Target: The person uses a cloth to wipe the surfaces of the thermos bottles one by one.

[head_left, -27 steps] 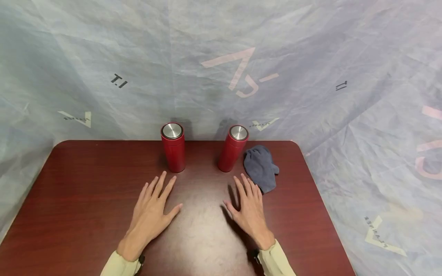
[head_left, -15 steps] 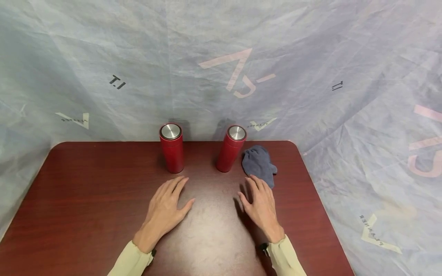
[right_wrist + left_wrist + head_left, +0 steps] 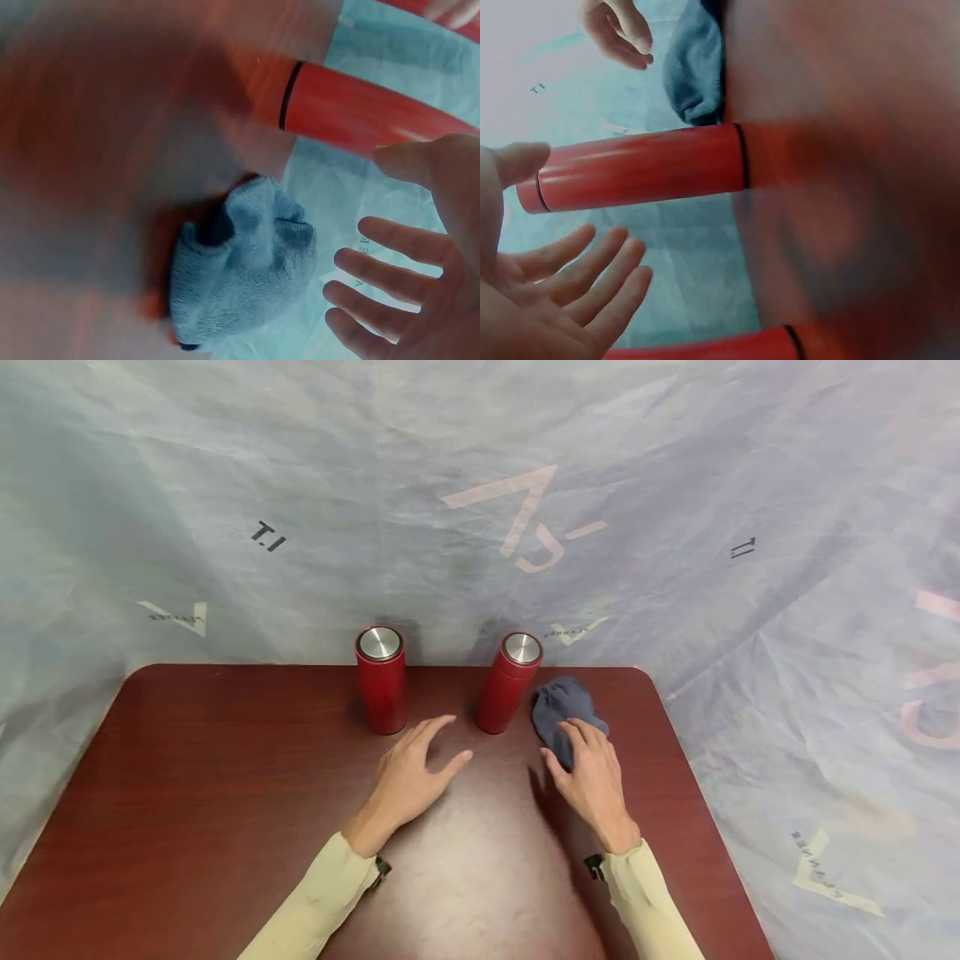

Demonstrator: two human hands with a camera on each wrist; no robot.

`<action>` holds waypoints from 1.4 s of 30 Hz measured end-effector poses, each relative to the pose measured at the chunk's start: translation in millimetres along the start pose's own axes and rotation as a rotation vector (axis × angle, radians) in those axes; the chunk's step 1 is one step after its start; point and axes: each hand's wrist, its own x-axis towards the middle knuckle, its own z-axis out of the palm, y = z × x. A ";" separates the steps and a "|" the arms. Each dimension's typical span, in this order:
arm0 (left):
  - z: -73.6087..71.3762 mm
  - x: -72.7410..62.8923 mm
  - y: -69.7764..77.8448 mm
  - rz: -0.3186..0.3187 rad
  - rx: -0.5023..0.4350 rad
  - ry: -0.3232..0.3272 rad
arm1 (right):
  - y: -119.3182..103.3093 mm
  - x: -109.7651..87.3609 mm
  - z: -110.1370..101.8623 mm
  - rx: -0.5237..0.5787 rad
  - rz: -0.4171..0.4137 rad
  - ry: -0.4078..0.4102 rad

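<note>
Two red thermos flasks with silver lids stand upright at the back of the table: the left flask [image 3: 383, 697] and the right flask [image 3: 504, 697]. To the right of them lies a blue-grey cloth mitt [image 3: 558, 700], its wrinkled fabric also showing in the right wrist view. My left hand [image 3: 408, 781] is in front of the gap between the flasks, fingers and thumb spread, nothing in its grasp. Over the near part of the mitt hovers my right hand [image 3: 595, 777], fingers relaxed and holding nothing. In the left wrist view, the right flask [image 3: 641, 172] appears beyond the left thumb and fingers.
The dark red wooden table [image 3: 225, 777] has rounded back corners. Directly behind it hangs a pale grey sheet [image 3: 315, 460] with printed letters, which also runs along the right side. Both wrists carry dark straps under pale sleeves [image 3: 315, 893].
My left hand has moved right and slightly forward, from in front of the left flask to between the flasks. My right hand has moved right and forward, over the mitt.
</note>
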 end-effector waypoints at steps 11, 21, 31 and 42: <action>7.2 48.5 26.0 0.043 -0.178 0.013 | 15.7 27.4 -5.6 -0.001 0.005 -0.037; 13.0 82.3 44.5 0.007 -0.192 -0.020 | 42.4 52.7 -3.8 0.051 0.057 -0.193; 16.7 109.0 64.1 -0.002 -0.128 -0.021 | 58.5 72.7 -4.0 0.006 0.127 -0.383; 15.8 126.2 72.7 0.004 -0.033 -0.080 | 68.3 74.6 14.6 -0.008 0.144 -0.520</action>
